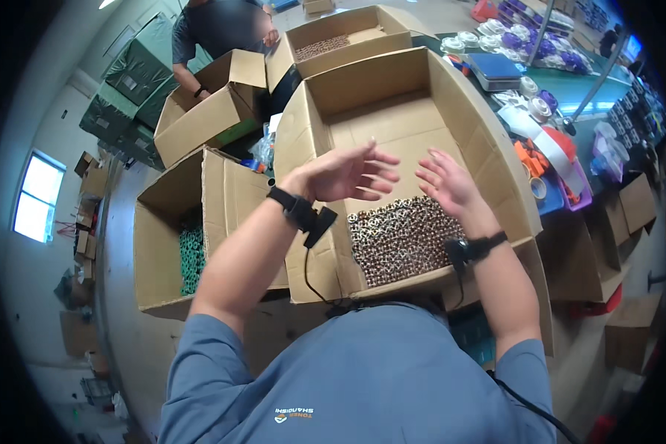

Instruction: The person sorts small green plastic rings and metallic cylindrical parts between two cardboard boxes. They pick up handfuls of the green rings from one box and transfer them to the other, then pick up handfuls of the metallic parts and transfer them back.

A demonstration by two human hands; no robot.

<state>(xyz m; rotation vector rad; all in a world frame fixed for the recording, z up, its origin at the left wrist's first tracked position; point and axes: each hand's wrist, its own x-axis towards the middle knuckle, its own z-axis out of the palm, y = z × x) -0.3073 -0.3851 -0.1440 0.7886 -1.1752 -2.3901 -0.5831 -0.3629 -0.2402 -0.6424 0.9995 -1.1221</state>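
My left hand (354, 173) hangs over a large open cardboard box (488, 129), fingers apart and nothing held. Across from it, my right hand (450, 183) is raised over the same box, also with spread fingers and nothing in them. Beneath both hands, many small round brown pieces with open centres (401, 246) are packed tightly in rows against the near wall of the box. The far part of its bottom shows bare cardboard. Each wrist wears a black strap with a small device and a cable.
Left of the box stands another carton (233, 214) holding green round pieces (192, 259). Beyond, a person (218, 33) reaches into a carton (200, 118), beside one with brown pieces (322, 47). On the right, a table carries a blue scale (496, 68), white and purple rolls and orange parts.
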